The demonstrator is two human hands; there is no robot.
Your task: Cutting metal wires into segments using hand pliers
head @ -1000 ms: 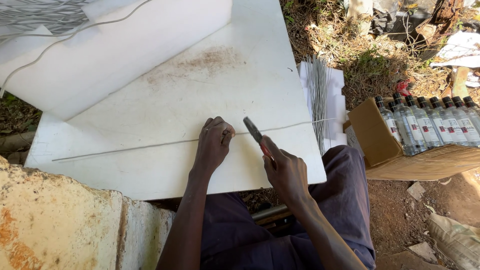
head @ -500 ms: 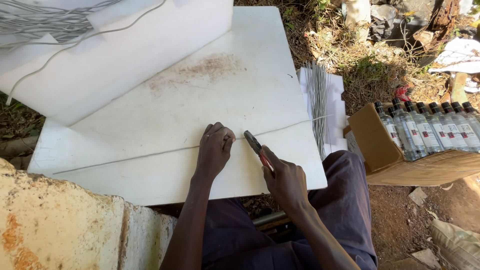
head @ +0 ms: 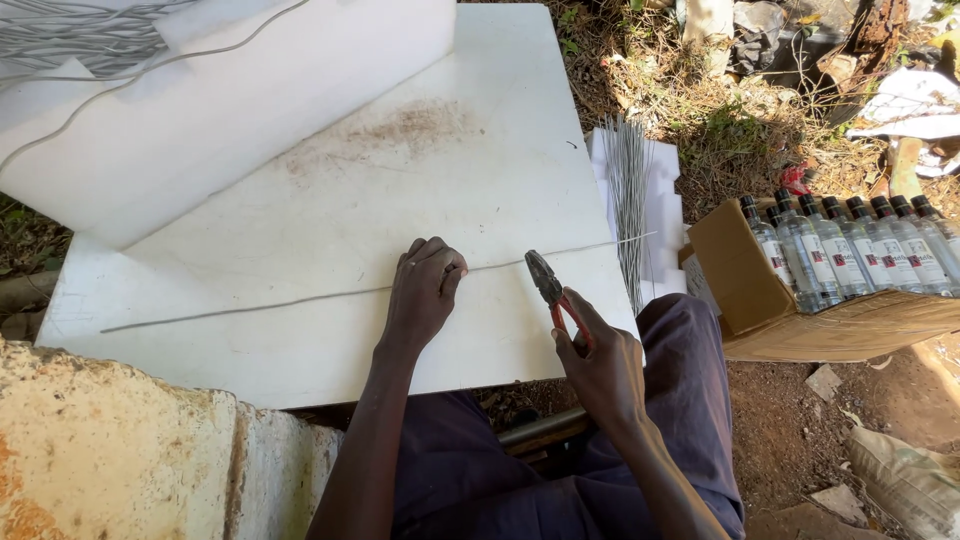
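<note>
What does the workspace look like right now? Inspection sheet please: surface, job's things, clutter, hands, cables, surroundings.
Surface: white board, brownish stain near the middle, resting on a stone ledge.
Job's things: long wire lying straight across the board; pliers, red handles, nose at the wire.
Clutter: bundle of cut wires on a white sheet off the right edge; white foam block on the board.
Hands: left hand presses the wire down; right hand grips the pliers.
Cables: grey wire coil, top left.
Surroundings: cardboard box of clear bottles; bare soil, dry grass, litter.
</note>
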